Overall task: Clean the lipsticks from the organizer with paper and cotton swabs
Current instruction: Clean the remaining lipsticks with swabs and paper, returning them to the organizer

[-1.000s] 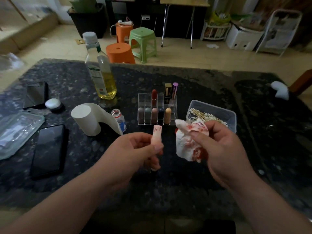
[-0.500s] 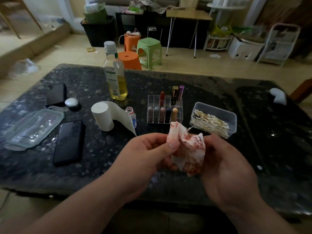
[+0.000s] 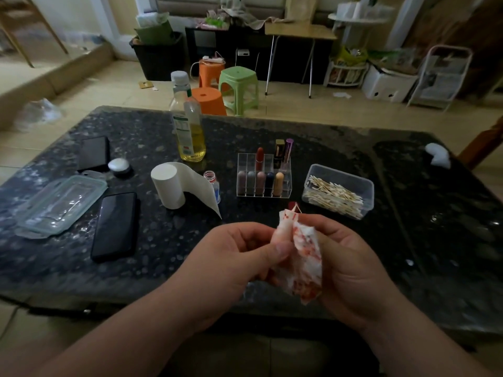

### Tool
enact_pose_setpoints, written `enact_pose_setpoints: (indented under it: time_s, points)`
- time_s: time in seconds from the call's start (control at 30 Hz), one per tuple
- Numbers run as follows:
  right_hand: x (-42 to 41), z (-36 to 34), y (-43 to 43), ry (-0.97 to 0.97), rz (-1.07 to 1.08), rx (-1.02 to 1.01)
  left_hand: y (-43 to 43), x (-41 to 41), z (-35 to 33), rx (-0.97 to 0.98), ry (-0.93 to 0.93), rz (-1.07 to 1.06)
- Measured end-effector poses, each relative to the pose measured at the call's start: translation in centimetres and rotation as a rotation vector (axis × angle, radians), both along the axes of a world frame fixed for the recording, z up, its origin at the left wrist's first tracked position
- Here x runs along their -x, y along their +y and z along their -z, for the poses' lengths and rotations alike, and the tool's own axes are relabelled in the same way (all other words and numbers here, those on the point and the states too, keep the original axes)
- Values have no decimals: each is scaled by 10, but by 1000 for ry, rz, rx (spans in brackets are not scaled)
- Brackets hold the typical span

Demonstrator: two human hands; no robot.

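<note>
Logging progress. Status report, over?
Left hand, right hand both gripping stained paper. What it wraps is hidden. Organizer beyond, hands clear. Nothing blocking.

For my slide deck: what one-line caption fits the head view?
Left hand holds a smeared lipstick, right hand holds red-stained paper against it, near the organizer and cotton swabs.

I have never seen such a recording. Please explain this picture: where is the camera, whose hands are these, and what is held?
No machine here: a person wears a camera on the head, so you look down at their two hands. The left hand pinches a small pale lipstick; the right hand holds red-stained paper against it. On the dark table stand a clear organizer with more lipsticks, a box of cotton swabs, a paper roll and a bottle.
</note>
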State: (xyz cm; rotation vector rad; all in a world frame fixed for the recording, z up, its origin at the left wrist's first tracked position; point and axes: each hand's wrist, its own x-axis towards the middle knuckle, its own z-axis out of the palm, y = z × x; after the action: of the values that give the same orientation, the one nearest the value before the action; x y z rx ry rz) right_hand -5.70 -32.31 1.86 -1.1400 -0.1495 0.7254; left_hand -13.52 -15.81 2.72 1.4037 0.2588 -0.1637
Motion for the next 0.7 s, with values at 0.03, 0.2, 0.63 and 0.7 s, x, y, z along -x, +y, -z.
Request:
enact_pose_setpoints:
  time_s: [0.03, 0.2, 0.63, 0.7]
  points:
    - [0, 0, 1, -25, -14, 25, 1, 1, 0, -11, 4, 21]
    - [-1, -3, 4, -99, -63, 109, 3, 2, -3, -115, -16, 22]
    - [-14, 0, -9, -224, -261, 28, 13, -2, -3, -90, -105, 187]
    - [-14, 0, -9, -233, -277, 40, 14, -2, -1, -17, -78, 233]
